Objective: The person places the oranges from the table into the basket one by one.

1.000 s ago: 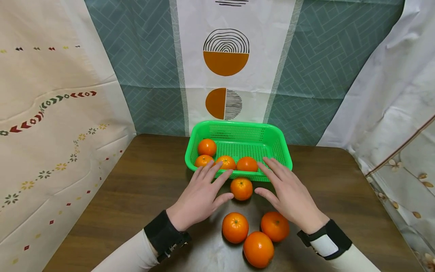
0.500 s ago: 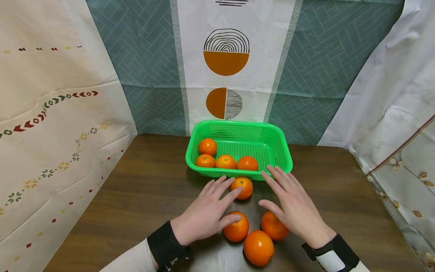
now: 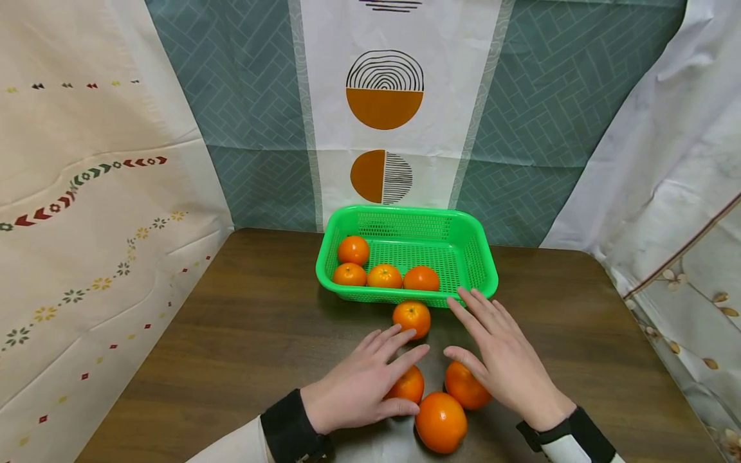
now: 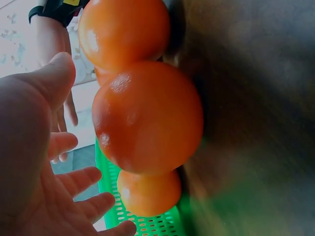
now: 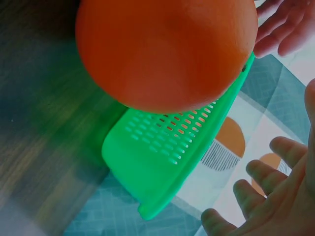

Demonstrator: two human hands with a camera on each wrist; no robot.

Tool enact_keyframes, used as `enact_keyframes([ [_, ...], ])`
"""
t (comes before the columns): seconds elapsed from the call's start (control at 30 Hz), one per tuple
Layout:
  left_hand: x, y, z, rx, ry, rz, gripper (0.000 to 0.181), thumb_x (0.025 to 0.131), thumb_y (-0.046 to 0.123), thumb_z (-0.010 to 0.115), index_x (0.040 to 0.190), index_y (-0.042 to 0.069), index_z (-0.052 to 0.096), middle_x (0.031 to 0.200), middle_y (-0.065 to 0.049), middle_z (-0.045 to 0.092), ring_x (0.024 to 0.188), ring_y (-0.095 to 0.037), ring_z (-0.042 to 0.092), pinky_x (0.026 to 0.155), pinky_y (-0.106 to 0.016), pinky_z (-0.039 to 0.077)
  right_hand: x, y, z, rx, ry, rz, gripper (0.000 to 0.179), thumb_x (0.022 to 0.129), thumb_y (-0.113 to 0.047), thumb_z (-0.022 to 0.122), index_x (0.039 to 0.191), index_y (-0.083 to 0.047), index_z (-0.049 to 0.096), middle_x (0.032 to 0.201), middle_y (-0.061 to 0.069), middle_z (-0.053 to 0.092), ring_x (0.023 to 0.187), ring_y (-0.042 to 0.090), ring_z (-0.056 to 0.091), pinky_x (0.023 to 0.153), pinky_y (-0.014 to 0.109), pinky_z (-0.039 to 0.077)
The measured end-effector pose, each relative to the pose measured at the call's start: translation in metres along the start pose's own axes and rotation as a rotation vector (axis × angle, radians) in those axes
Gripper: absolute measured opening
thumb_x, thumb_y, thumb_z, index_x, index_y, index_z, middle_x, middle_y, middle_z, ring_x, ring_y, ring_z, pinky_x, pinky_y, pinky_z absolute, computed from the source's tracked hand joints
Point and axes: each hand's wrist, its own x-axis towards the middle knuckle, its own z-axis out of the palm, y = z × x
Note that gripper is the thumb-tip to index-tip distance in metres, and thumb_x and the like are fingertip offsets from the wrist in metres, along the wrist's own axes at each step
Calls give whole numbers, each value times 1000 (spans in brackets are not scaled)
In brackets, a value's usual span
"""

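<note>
My left hand [image 3: 367,386], fingers spread, hovers over the left loose orange [image 3: 410,384] and partly covers it. In the left wrist view that orange [image 4: 147,118] stands just beyond the thumb and fingers, with nothing in the palm. Level with it, my right hand [image 3: 509,360] is held with straight fingers above and beside the right loose orange [image 3: 463,386]. A third orange [image 3: 441,423] lies nearest the front, between the wrists. Another orange [image 3: 411,315] sits close to the front wall of a green plastic basket [image 3: 405,296], by the left fingertips.
Several oranges [image 3: 384,276] lie inside the basket along its left and front sides. The basket stands at the back of the brown wooden table [image 3: 255,321]. Behind it hangs a patterned cloth [image 3: 260,128], with light fabric at both sides.
Both hands have drawn back from the basket's front rim toward me, the left one farther, now over the left orange. The fruit and basket have stayed in place.
</note>
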Motion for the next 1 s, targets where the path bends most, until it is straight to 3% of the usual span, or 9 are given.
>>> enact_keyframes([
  [0.57, 5, -1, 17, 70, -3, 71, 95, 101, 69, 68, 173, 17, 36, 174, -12, 40, 160, -36, 36, 125, -58, 39, -5, -1, 3, -19, 3, -11, 84, 105, -56, 72, 172, -17, 42, 178, 10, 34, 163, 38, 31, 136, 47, 9],
  [1.0, 4, -1, 20, 57, -37, 73, 89, 97, 56, 82, 167, 15, 46, 163, -10, 51, 152, -30, 47, 122, -52, 45, -7, -1, 7, -9, -11, -2, 84, 103, -50, 77, 172, -18, 42, 179, 8, 32, 164, 36, 30, 136, 47, 10],
])
